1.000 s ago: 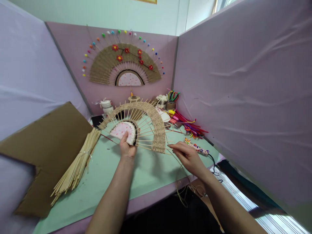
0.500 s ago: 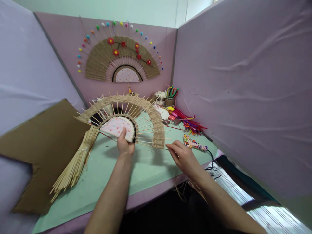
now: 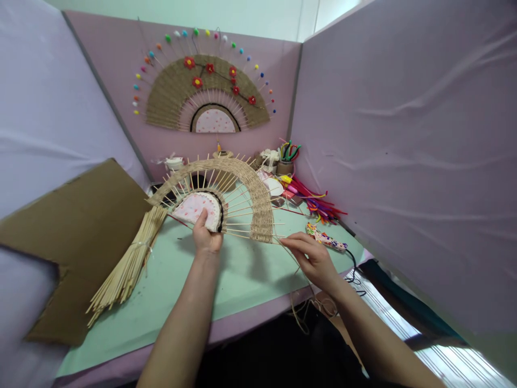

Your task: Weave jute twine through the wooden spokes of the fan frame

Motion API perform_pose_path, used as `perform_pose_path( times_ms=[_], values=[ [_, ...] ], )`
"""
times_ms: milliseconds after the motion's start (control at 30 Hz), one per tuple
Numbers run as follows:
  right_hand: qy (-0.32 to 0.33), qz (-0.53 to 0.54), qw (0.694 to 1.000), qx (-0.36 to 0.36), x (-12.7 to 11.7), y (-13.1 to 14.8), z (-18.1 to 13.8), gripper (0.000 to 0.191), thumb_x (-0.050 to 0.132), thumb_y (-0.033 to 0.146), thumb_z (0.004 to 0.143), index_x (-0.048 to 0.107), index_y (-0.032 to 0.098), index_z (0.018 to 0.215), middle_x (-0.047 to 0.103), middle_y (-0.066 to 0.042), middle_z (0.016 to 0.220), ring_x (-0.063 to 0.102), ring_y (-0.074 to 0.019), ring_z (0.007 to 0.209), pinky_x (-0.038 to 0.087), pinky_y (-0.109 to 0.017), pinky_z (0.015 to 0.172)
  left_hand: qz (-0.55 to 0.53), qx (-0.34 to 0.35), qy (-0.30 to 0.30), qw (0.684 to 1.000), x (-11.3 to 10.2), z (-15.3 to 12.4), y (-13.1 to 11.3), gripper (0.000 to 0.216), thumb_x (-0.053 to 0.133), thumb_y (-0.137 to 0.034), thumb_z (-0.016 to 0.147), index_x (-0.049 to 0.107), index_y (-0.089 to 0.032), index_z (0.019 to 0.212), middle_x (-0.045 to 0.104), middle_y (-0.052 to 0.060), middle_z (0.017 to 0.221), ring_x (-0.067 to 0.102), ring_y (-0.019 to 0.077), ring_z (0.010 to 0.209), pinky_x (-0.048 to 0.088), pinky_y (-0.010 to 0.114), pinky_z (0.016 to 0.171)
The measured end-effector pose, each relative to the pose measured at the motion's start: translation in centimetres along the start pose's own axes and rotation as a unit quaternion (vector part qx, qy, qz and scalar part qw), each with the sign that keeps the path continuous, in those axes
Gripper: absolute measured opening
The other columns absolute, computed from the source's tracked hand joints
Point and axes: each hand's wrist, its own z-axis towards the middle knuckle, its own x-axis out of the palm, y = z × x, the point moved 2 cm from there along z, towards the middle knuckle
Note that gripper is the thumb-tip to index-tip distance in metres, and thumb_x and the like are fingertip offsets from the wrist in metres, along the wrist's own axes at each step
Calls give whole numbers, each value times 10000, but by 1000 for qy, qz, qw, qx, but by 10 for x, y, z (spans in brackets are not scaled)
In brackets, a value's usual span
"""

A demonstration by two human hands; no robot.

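My left hand (image 3: pixel 207 237) grips the pink semicircular centre (image 3: pixel 196 206) of a half-woven fan (image 3: pixel 242 183), holding it tilted above the green table (image 3: pixel 242 275). The fan has thin wooden spokes and a band of tan twine woven across them. My right hand (image 3: pixel 313 257) is at the fan's lower right edge, fingers pinched on a strand of twine (image 3: pixel 297 264) that trails down over the table's front edge.
A bundle of bamboo sticks (image 3: pixel 129 264) lies at the left beside a brown cardboard sheet (image 3: pixel 76 237). A patterned glue gun (image 3: pixel 326 239), coloured pipe cleaners (image 3: pixel 315 202) and small pots sit at the back right. A finished fan (image 3: pixel 208 89) hangs on the pink back wall.
The fan has been turned and tilted in my left hand, first leftward and then back. My right hand has stayed at the fan's lower right edge with the twine.
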Motion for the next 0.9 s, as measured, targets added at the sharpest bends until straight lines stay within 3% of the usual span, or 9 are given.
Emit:
perform_pose_path(
  times_ms=[233,467,600,733,900],
  values=[
    [32,66,997,38,-4,0,1,318,459,132,940,674,264,1132,618,-43,867,606,-141,799,497,-280,695,8,-24,2,1000,0,0,-2,402,451,-112,894,559,-117,1281,738,114,1014,711,193,901,497,411,979],
    [22,-35,999,-23,12,-4,-5,361,428,106,936,616,256,1205,606,-72,934,579,-171,863,501,-311,729,-4,-24,-3,1000,1,-2,5,360,451,-102,897,581,-106,1232,752,80,917,716,169,846,514,369,956],
    [5,-32,999,2,27,-4,-10,328,411,115,943,615,234,1172,599,-78,940,583,-173,869,506,-309,738,-6,-22,1,1000,1,-3,6,325,447,-108,900,599,-107,1188,751,75,903,713,178,874,516,378,955],
    [-5,8,999,44,36,0,-14,311,426,152,948,577,230,1208,623,-76,946,602,-172,857,514,-313,750,-2,18,-8,1000,-2,0,3,338,478,-94,875,603,-145,1185,742,74,995,694,172,962,507,355,969],
    [15,-24,997,72,37,2,-15,257,441,200,957,581,216,1172,630,-68,879,597,-178,808,498,-315,723,30,64,-2,997,-3,1,0,372,515,-111,844,587,-157,1206,705,93,1127,647,200,1086,504,388,974]
  ],
)
